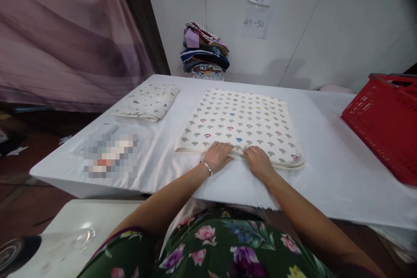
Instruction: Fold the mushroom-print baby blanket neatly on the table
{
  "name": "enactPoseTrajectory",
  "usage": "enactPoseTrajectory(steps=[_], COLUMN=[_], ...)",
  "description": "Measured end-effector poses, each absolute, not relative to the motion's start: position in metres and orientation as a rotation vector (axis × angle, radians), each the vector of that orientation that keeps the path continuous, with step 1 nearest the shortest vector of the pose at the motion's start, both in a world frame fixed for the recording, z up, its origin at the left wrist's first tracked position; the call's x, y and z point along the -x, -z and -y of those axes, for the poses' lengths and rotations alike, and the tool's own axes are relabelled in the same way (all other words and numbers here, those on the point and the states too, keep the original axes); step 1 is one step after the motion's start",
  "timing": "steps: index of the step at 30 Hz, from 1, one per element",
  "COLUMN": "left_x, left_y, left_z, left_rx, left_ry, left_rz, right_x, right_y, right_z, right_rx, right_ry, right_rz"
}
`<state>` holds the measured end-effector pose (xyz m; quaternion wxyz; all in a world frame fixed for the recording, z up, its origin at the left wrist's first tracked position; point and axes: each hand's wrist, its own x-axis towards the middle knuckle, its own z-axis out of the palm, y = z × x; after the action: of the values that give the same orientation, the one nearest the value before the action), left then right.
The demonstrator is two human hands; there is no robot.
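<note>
A cream folded cloth (pixel 241 117) printed with rows of mushrooms lies flat on the white table, its layers showing along the near edge. My left hand (pixel 218 156), with a bracelet at the wrist, pinches that near edge around its middle, thumb below and fingers on top. Just to the right, my right hand (pixel 259 163) closes on the same edge, its fingers curled over the cloth. A small gap parts the two hands.
Another folded cloth (pixel 146 102) lies at the table's (pixel 325 139) left. Nearer is a pixelated patch I cannot make out. A red plastic basket (pixel 384 121) stands at the right. Folded fabrics (pixel 205 52) are piled by the wall. A white stool (pixel 74 226) is below left.
</note>
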<state>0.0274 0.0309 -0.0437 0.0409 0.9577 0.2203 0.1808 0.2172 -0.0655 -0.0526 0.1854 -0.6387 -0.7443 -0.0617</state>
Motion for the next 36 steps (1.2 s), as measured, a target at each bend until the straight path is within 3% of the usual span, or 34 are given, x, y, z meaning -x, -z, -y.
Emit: enactPoseTrajectory(steps=[36], left_x=[-0.018], left_y=[0.044], left_z=[-0.034], left_rx=[-3.09], left_ry=[-0.534], left_rz=[-0.522], right_x=[-0.219], right_y=[0.048], right_z=[0.072], right_rx=[1.629], right_ry=[0.177], right_rz=[2.225])
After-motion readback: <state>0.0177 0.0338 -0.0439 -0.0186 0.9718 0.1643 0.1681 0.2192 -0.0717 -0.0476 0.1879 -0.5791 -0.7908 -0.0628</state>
